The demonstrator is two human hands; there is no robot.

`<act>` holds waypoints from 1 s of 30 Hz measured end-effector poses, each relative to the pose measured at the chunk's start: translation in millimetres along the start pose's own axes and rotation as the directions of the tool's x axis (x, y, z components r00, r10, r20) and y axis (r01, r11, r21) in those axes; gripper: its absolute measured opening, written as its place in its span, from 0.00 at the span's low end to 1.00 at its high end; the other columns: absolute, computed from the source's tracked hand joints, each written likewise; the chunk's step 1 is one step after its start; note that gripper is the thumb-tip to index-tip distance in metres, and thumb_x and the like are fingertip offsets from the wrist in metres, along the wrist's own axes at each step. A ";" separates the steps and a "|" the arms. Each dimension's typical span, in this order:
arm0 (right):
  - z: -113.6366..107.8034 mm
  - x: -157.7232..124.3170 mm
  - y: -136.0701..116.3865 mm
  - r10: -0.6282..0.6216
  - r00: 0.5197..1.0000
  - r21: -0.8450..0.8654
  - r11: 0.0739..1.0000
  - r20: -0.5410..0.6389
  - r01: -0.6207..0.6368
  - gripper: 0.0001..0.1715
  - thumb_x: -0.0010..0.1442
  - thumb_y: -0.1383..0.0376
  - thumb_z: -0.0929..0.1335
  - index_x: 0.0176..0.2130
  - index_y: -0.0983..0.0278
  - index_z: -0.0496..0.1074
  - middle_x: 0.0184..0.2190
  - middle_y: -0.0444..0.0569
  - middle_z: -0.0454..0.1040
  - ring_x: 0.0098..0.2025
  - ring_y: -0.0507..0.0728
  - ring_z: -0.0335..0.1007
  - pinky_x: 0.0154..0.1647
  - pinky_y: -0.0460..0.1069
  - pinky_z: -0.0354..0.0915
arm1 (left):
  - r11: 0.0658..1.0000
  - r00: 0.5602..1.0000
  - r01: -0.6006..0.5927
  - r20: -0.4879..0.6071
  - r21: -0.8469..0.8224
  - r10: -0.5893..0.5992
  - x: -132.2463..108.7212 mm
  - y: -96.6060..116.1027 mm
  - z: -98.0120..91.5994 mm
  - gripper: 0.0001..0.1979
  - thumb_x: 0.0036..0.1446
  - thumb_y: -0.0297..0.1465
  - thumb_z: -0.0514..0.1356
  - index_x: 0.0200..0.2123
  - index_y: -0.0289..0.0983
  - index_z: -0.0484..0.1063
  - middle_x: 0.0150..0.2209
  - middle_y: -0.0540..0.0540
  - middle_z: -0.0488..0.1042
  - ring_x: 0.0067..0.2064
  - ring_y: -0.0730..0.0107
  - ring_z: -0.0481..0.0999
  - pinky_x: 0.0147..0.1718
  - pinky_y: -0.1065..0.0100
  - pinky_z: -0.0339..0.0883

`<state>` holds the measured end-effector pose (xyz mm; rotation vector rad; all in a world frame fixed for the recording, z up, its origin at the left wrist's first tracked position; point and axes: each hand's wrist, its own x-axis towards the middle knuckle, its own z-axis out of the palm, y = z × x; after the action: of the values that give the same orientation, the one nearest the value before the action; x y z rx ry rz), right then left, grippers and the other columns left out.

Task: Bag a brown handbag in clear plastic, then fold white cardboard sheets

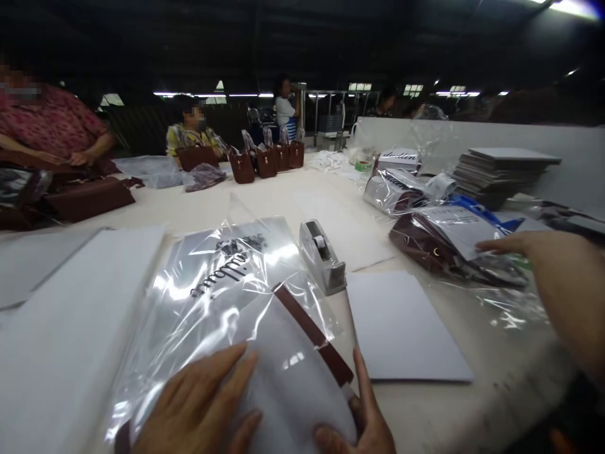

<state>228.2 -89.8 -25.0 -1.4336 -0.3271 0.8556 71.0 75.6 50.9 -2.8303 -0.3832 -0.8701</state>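
A brown handbag (301, 315), wrapped in a whitish translucent sheet (283, 362), lies at the bottom centre. Clear plastic with black lettering (227, 271) spreads out around and beyond it. Flat on the wrapping rests my left hand (201, 400), its fingers stretched out and the thumb apart. At the right side of the handbag, my right hand (366, 416) grips the edge, thumb on top and index finger extended along the side. A tape dispenser (324, 255) stands just beyond the bag. Most of the handbag is hidden under the sheet.
A white board (406, 325) lies right of the dispenser. Another person's hand (510, 243) touches a plastic-wrapped brown bag (425, 243). Grey boards (501, 170) are stacked behind. White sheets (70, 340) cover the left side. Several brown handbags (242, 167) stand farther back, near co-workers.
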 end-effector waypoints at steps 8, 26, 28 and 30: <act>-3.2 4.3 -1.5 -0.072 0.997 -0.088 0.993 0.026 0.074 0.70 0.40 0.47 0.71 0.62 0.65 0.26 0.32 0.47 0.75 0.28 0.58 0.70 0.27 0.47 0.64 | 0.989 0.970 -0.139 0.207 0.047 0.127 78.7 27.3 25.8 0.16 0.56 0.25 0.52 0.49 0.33 0.66 0.46 0.41 0.71 0.45 0.60 0.70 0.41 0.60 0.68; -5.0 7.6 -9.3 -0.135 0.991 -0.350 0.928 0.012 0.131 0.67 0.42 0.50 0.69 0.62 0.71 0.26 0.21 0.41 0.70 0.25 0.58 0.69 0.27 0.47 0.65 | 0.953 0.870 -0.300 0.400 -0.036 0.289 126.0 55.0 38.5 0.06 0.54 0.23 0.52 0.27 0.34 0.66 0.28 0.45 0.69 0.31 0.61 0.67 0.29 0.60 0.62; -7.5 8.9 -11.2 -0.171 0.985 -0.391 0.908 -0.011 0.154 0.66 0.44 0.51 0.68 0.62 0.71 0.25 0.25 0.43 0.73 0.28 0.59 0.70 0.29 0.48 0.66 | 0.903 0.852 -0.411 0.302 -0.122 0.428 116.6 64.9 37.1 0.05 0.55 0.25 0.52 0.28 0.35 0.65 0.27 0.47 0.68 0.29 0.64 0.66 0.27 0.63 0.61; -12.7 10.5 -9.7 -0.215 0.976 -0.473 0.863 -0.022 0.179 0.57 0.49 0.52 0.65 0.63 0.70 0.31 0.28 0.46 0.74 0.27 0.58 0.70 0.28 0.49 0.66 | 0.851 0.828 -0.490 0.203 -0.191 0.522 103.5 77.4 36.3 0.05 0.56 0.26 0.53 0.29 0.35 0.65 0.27 0.48 0.68 0.29 0.66 0.65 0.26 0.64 0.60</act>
<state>246.9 -91.1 -20.8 -1.8386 -0.6471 0.5710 195.0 30.1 74.4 -2.9329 0.4144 -0.4419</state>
